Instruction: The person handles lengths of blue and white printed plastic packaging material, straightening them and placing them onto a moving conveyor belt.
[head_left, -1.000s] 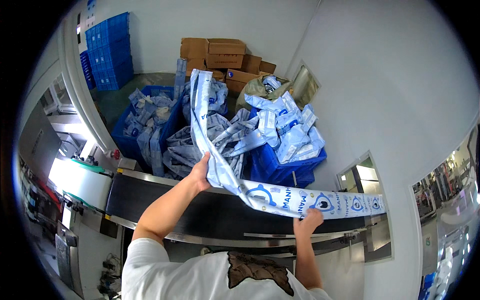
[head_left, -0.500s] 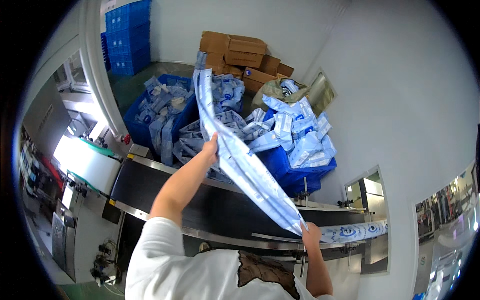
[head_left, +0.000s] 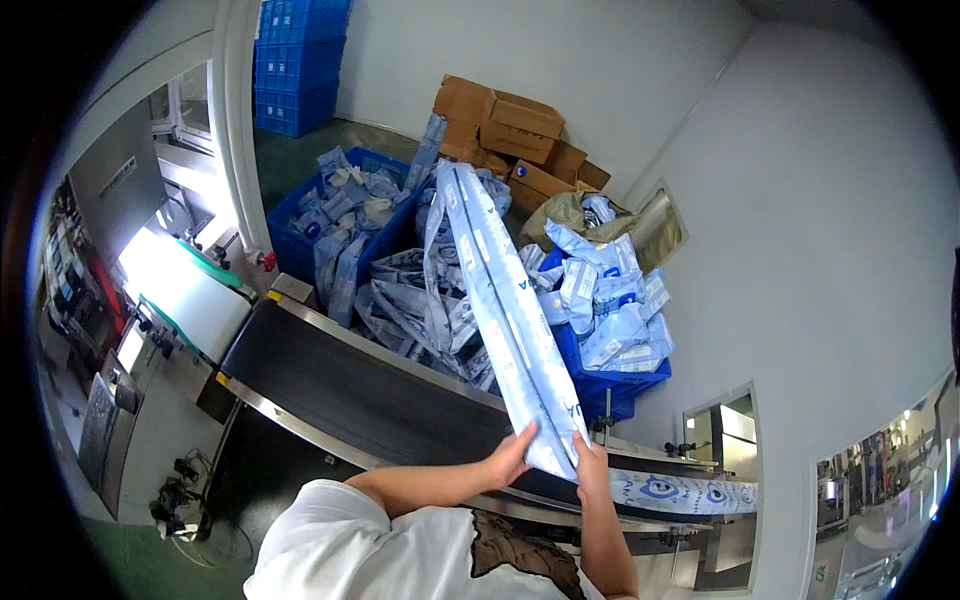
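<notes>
A long strip of light blue printed packaging film (head_left: 512,330) stretches away from me, its near end between my two hands. My left hand (head_left: 510,456) grips its left edge. Close beside it, my right hand (head_left: 591,466) is closed on the right edge, thumb on top. The far part of the strip folds over and drops among loose crumpled film (head_left: 410,300) behind the conveyor. Below my hands runs the black conveyor belt (head_left: 350,362). On its right part lies another flattened piece of printed film (head_left: 690,492), reaching into a wall opening (head_left: 740,440).
Behind the belt stand a blue crate (head_left: 290,245) of film scraps and a blue crate (head_left: 610,388) heaped with filled packets. Cardboard boxes (head_left: 520,130), an olive sack (head_left: 565,215) and stacked blue crates (head_left: 295,70) are farther back. A white roller machine (head_left: 190,295) stands left.
My left hand has slid down the strip toward me and now grips its near end beside my right hand. The strip hangs straighter, and the view has shifted slightly.
</notes>
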